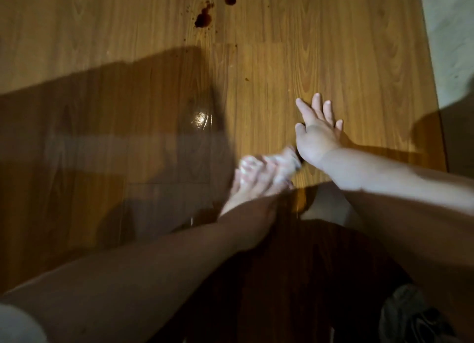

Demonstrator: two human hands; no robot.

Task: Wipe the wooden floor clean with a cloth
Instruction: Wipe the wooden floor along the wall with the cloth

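Observation:
The wooden floor (320,47) fills the view. Dark reddish-brown stains (204,19) and small splatters lie on it at the top centre, with one more blot (230,0) to their right. My right hand (316,132) lies flat on the floor with its fingers spread straight. My left hand (256,178) is blurred with motion just left of it and grips a pale, whitish cloth (287,160) that sticks out toward my right wrist. Both hands are well below the stains.
A pale wall or baseboard (451,34) runs down the right edge. A large shadow covers the left and lower floor, with a bright glare spot (201,119). A dark shoe (410,317) shows at the bottom right.

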